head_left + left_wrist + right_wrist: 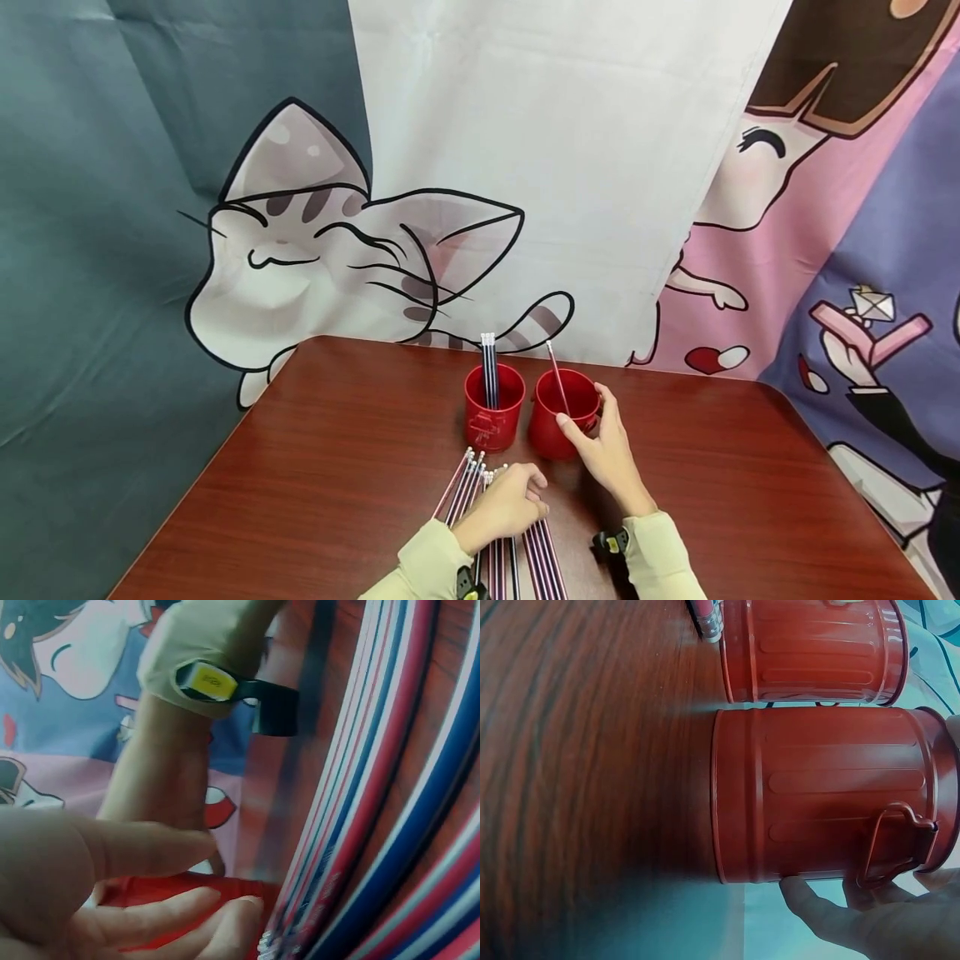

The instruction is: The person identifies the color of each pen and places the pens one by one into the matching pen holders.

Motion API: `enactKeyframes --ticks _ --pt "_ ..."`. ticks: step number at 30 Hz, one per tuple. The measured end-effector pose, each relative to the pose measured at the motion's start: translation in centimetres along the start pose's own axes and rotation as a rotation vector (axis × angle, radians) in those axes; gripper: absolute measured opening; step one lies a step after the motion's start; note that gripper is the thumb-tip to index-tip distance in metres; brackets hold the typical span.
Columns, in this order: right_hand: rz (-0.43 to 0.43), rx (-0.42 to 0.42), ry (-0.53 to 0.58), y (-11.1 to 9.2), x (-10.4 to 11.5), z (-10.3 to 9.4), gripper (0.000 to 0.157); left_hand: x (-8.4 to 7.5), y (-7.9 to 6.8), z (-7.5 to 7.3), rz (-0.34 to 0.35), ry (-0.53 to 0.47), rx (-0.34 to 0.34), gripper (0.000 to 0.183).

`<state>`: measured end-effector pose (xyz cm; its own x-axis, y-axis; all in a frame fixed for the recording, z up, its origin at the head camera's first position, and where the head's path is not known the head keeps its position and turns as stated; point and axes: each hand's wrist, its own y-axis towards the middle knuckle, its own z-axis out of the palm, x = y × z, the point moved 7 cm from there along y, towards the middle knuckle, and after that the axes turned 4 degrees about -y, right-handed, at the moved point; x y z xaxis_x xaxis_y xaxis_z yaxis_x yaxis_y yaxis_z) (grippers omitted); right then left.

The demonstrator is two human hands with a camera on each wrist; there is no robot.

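Note:
My right hand [611, 458] holds the right red bucket [551, 433], thumb at the near rim and fingers round its right side. In the right wrist view, fingertips [810, 900] touch the wall of that bucket beside its wire handle [877, 847]. One reddish pencil [558, 375] leans inside it, white eraser end up. To its left stands another red bucket [491, 429] with a few dark striped pencils [490, 367]. My left hand [502, 504] is loosely curled over a spread of striped pencils [543, 558], with nothing visible between its fingers [157, 851].
The brown wooden table [337, 467] carries the buckets and the loose pencils, which lie with their eraser ends toward the buckets. Behind the table's far edge hangs a printed cloth [570, 167] with cartoon figures.

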<state>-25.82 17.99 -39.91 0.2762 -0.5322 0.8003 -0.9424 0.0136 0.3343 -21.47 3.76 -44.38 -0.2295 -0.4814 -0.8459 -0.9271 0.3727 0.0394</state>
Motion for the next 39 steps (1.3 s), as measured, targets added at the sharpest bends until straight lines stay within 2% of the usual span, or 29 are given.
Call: enactKeyframes --ticks 5,9,12,17,23,27,31,35,39 --pt "0.003 0.006 -0.004 0.4 -1.1 0.1 0.072 0.5 0.3 0.2 -0.018 0.088 -0.088 0.014" --pt "0.012 0.014 -0.022 0.9 -3.0 0.5 0.074 0.2 0.3 0.3 -0.006 0.198 -0.122 0.015" --pt "0.016 0.008 -0.034 1.0 -3.8 0.6 0.075 -0.1 0.4 0.6 0.006 0.251 -0.123 0.018" --pt "0.007 0.013 -0.028 1.0 -4.0 0.7 0.077 -0.5 0.7 1.1 0.011 0.271 -0.138 0.025" --pt "0.008 0.028 -0.006 0.9 -4.1 0.8 0.078 -0.6 1.1 1.5 0.042 0.302 -0.171 0.017" --pt "0.013 0.026 -0.017 1.0 -4.0 0.8 0.077 -0.8 1.3 1.6 0.059 0.297 -0.168 0.016" --pt "0.016 0.023 -0.025 1.0 -4.1 0.8 0.077 -0.9 1.4 1.6 0.028 0.296 -0.174 0.016" --pt "0.012 0.017 -0.011 1.0 -4.1 0.7 0.078 -0.9 1.5 1.6 -0.025 0.352 -0.187 0.018" --pt "0.017 0.021 -0.01 1.0 -4.1 0.6 0.079 -0.7 1.7 1.7 -0.074 0.374 -0.168 0.022"
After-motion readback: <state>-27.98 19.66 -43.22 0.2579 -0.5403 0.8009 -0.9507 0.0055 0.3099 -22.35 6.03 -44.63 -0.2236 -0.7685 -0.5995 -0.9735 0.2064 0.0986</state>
